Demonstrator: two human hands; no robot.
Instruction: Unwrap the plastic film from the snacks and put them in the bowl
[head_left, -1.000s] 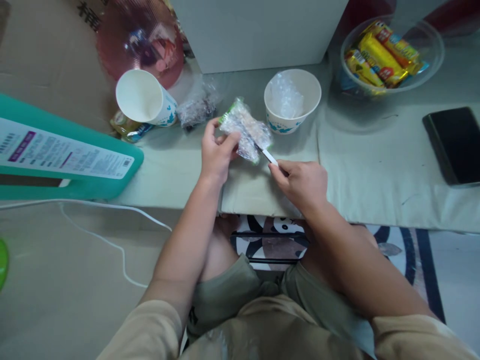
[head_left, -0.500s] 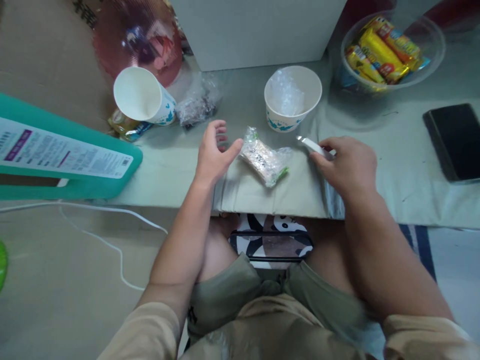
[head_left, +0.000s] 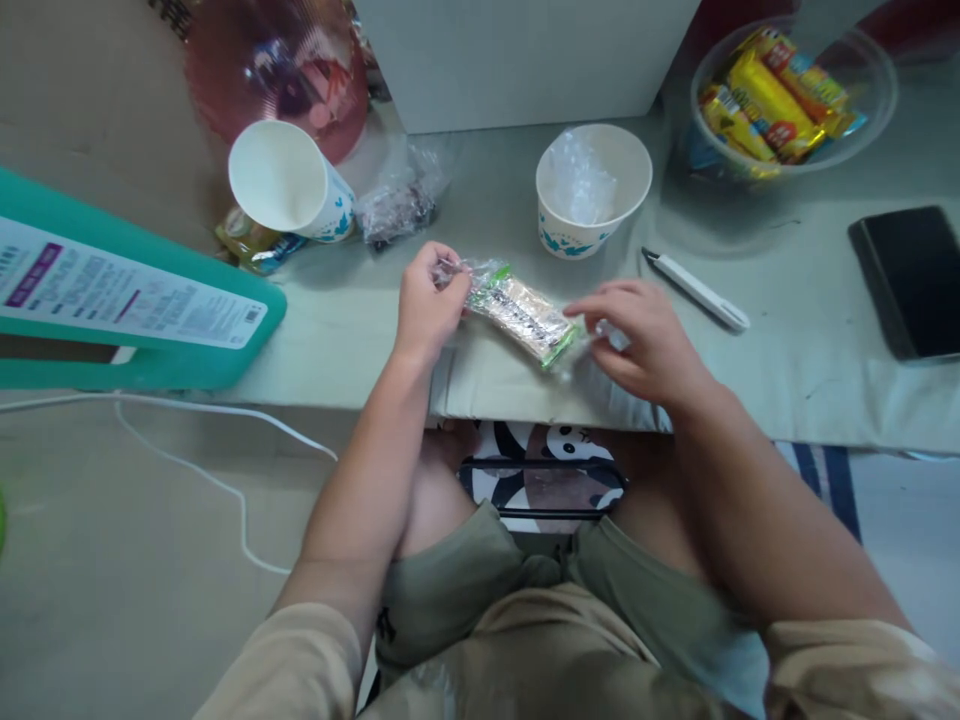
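Head view: the left hand (head_left: 426, 308) pinches the clear end of the snack packet (head_left: 519, 313); the right hand (head_left: 643, 342), fingers loosely curled, touches the opposite end; the packet lies on the table (head_left: 787, 380) edge, in front of the paper bowl (head_left: 592, 188); likely light, crinkly, slippery; grip the sealed ends; white cutter (head_left: 696, 290) lies apart.

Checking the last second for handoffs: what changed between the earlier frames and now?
The right hand let go of the white cutter, which now lies on the table right of the paper bowl, and moved back left to the snack packet. The left hand, which had released the packet, pinches its left end again. The tipped paper cup, candy bowl and phone stayed put.
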